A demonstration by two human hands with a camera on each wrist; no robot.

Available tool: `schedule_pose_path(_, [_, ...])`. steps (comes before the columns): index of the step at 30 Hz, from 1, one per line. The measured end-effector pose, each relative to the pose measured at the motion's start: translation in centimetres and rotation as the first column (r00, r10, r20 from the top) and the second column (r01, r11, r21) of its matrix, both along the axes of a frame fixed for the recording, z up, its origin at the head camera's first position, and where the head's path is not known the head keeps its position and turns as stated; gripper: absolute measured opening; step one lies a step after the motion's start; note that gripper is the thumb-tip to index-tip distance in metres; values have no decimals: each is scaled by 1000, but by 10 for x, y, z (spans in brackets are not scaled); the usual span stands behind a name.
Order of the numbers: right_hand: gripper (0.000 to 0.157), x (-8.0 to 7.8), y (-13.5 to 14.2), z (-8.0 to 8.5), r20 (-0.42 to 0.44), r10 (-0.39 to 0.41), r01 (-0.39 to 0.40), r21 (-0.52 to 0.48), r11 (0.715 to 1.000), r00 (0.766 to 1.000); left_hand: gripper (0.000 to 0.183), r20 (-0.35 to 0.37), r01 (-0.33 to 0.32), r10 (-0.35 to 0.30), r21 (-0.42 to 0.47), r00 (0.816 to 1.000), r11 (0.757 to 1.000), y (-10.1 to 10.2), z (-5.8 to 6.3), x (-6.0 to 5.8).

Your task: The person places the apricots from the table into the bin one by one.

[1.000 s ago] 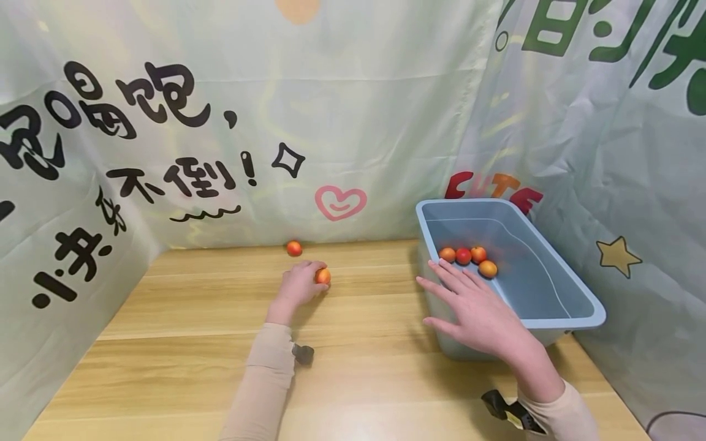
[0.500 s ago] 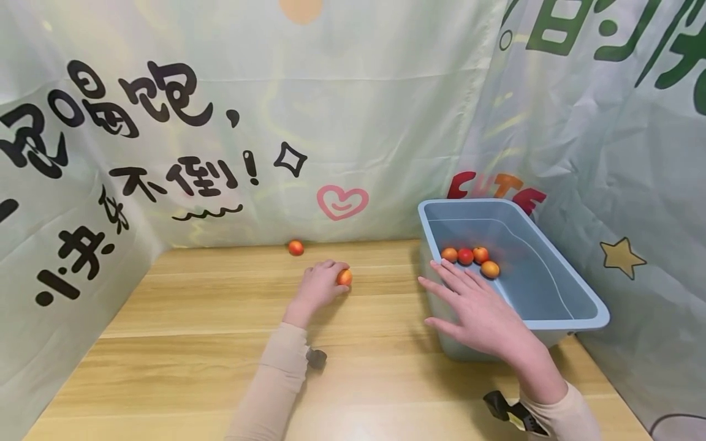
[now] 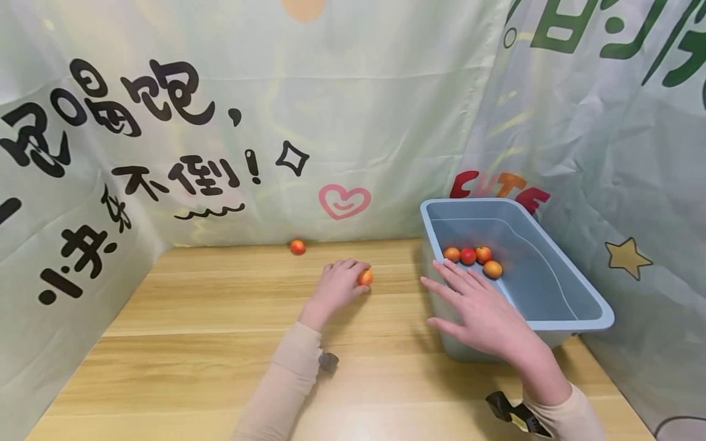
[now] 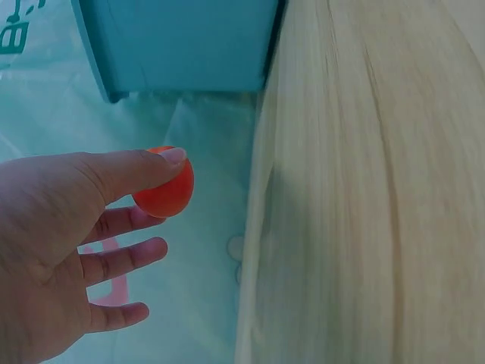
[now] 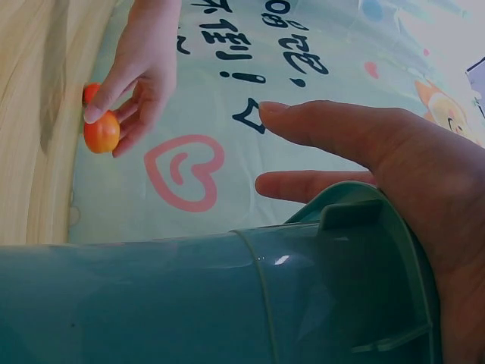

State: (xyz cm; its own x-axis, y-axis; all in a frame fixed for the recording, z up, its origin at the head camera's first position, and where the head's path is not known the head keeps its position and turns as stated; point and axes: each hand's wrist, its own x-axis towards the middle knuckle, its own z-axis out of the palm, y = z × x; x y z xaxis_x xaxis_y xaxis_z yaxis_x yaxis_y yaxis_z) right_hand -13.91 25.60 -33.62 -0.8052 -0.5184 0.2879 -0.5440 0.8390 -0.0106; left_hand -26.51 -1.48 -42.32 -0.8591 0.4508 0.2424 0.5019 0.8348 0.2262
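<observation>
In the head view my left hand (image 3: pixel 337 286) is over the wooden table, pinching a small round orange-red fruit (image 3: pixel 364 277) between thumb and fingertips. The left wrist view shows the thumb across this fruit (image 4: pixel 168 189), the other fingers loosely spread behind it. My right hand (image 3: pixel 478 306) lies on the near left rim of a blue-grey plastic bin (image 3: pixel 557 257), fingers straight and spread. Several similar fruits, among them an orange one (image 3: pixel 493 269) and a red one (image 3: pixel 467 256), lie together inside the bin at its left. Another red fruit (image 3: pixel 298 247) sits at the table's back edge.
The wooden table (image 3: pixel 182 343) meets a printed cloth backdrop (image 3: pixel 364 122) at the back, with more cloth on both sides. The bin stands at the right, close to the right-hand cloth. Dark devices are strapped to both wrists, such as the right wrist mount (image 3: pixel 515 413).
My left hand has moved right across the table toward the bin, carrying the fruit in its fingertips. The right hand has stayed on the bin's rim. The whole view has shifted slightly.
</observation>
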Motion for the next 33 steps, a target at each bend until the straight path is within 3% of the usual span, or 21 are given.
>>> schedule_pose_path(21, [66, 0, 0, 0, 1, -3, 3, -3, 1000, 1000, 51, -139, 59, -54, 30, 989, 998, 27, 16, -5])
schedule_pose_path(27, [66, 0, 1, 0, -4, -1, 1, 2, 1000, 1000, 48, -214, 77, -63, 57, 975, 995, 38, 27, -10])
schedule_pose_path(33, [66, 0, 1, -1, -9, 1, -1, 9, 1000, 1000, 50, -226, 86, -69, 66, 972, 994, 51, 43, -11])
